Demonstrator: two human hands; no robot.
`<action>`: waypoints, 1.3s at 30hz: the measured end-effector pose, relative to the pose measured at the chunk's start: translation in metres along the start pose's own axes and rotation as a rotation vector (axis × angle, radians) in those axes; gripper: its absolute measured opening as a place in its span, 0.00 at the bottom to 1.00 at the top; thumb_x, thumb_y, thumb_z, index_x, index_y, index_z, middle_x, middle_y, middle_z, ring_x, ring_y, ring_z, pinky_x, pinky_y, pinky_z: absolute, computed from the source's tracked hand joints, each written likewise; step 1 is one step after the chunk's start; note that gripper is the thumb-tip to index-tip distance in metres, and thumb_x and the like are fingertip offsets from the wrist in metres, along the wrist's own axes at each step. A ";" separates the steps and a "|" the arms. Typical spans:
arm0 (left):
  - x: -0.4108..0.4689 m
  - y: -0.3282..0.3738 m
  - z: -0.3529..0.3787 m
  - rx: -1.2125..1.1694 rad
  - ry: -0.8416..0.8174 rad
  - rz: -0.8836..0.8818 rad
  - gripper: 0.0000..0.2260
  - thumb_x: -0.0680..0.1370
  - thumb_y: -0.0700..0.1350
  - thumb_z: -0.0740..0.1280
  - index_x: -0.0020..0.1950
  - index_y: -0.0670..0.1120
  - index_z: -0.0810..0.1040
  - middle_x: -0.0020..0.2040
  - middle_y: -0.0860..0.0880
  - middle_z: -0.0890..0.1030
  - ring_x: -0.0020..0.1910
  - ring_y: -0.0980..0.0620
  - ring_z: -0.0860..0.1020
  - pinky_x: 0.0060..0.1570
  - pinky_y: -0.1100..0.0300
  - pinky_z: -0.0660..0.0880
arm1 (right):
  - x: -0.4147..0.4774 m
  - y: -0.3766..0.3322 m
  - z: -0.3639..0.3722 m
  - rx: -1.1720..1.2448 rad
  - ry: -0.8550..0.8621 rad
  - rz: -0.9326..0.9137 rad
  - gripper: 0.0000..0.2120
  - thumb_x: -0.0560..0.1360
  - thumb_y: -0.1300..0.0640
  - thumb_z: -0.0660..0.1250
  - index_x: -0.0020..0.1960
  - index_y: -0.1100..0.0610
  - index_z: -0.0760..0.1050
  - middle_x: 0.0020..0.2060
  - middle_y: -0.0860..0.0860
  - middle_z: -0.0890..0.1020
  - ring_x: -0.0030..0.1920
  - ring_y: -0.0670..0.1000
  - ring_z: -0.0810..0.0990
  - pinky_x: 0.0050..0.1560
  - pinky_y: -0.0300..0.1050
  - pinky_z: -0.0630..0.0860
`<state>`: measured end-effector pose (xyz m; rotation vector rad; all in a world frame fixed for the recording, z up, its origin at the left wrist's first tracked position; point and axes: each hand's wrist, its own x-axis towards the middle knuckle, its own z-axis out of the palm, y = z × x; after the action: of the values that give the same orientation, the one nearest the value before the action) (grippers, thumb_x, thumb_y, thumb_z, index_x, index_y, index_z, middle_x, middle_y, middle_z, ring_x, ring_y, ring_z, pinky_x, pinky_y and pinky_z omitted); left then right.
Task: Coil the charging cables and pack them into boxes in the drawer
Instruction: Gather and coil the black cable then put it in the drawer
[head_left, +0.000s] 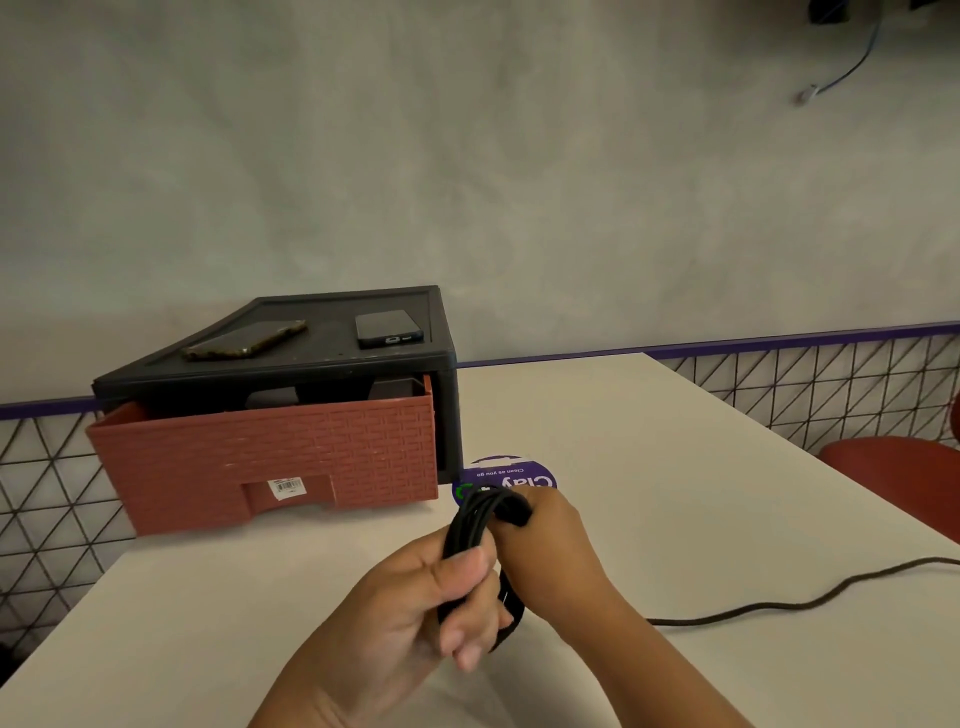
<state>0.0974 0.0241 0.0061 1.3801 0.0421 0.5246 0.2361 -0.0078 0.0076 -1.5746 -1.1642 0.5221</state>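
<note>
L hand pinches black cable coil so loops don't spring; R hand grips its top; drawer open, waiting.

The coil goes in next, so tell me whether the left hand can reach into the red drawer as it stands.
Probably yes. The red drawer stands partly pulled out, open on top, with only bare table between it and the left hand, which grips the coiled black cable together with the right hand.

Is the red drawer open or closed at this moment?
Open, partly. The red drawer stands forward of the black cabinet, so a strip of its top is uncovered behind the front wall.
</note>
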 end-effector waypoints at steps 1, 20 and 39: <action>0.000 -0.002 -0.003 -0.037 0.006 0.010 0.14 0.69 0.54 0.72 0.36 0.46 0.72 0.22 0.54 0.70 0.22 0.55 0.69 0.42 0.62 0.73 | 0.000 0.000 0.000 0.049 -0.035 -0.036 0.21 0.71 0.60 0.64 0.23 0.52 0.61 0.18 0.44 0.64 0.23 0.44 0.59 0.28 0.38 0.60; 0.000 0.005 -0.031 -0.221 0.506 0.335 0.38 0.65 0.43 0.75 0.71 0.41 0.61 0.28 0.50 0.70 0.27 0.54 0.70 0.39 0.64 0.73 | -0.009 0.009 -0.023 -0.738 -0.293 -0.272 0.10 0.78 0.56 0.56 0.49 0.50 0.76 0.46 0.49 0.81 0.45 0.51 0.76 0.43 0.43 0.71; 0.014 -0.015 0.008 0.233 0.404 -0.097 0.16 0.73 0.56 0.63 0.46 0.42 0.71 0.22 0.49 0.70 0.22 0.54 0.66 0.27 0.65 0.65 | -0.016 -0.017 -0.038 -0.238 -0.256 -0.347 0.14 0.67 0.58 0.75 0.35 0.42 0.74 0.29 0.39 0.78 0.32 0.42 0.74 0.37 0.38 0.70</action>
<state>0.1170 0.0206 -0.0026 1.4695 0.5095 0.7273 0.2526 -0.0411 0.0325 -1.4863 -1.7083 0.3707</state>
